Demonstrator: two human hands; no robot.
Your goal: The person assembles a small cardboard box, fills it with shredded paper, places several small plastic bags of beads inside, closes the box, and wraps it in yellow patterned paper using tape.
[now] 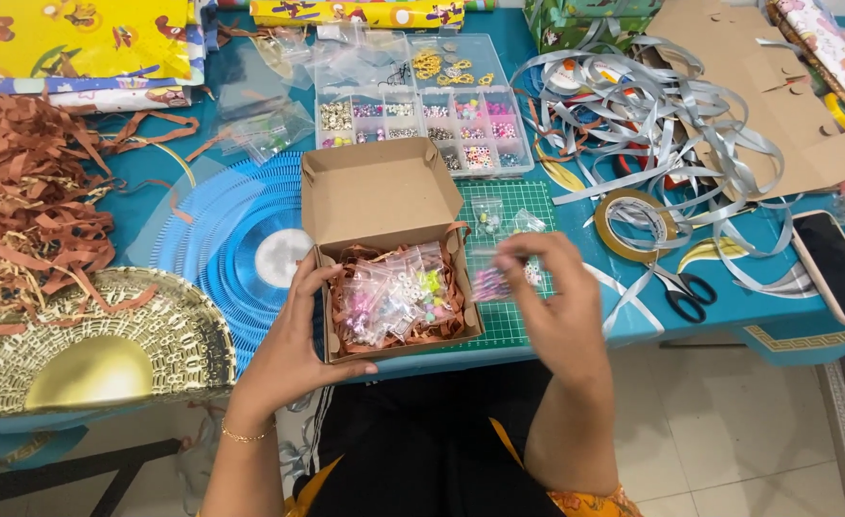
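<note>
A small brown cardboard box (381,196) with its lid up sits at the table's front edge, lined with brown paper shreds and holding several small clear bags of beads (391,299). My left hand (293,340) grips the box's left front corner. To the right of the box, my right hand (549,302) pinches another small clear bag of pink beads (490,282) over a green cutting mat (513,206). Two more little bags (488,216) lie on the mat behind it.
A clear compartment bead organiser (422,120) stands behind the box. Brown paper shreds (25,182) pile at the left, with a gold plate (88,335) and blue plate (241,235). At the right are silver ribbon (652,115), a tape roll (633,225), scissors (681,287), a phone (834,266) and cardboard (767,86).
</note>
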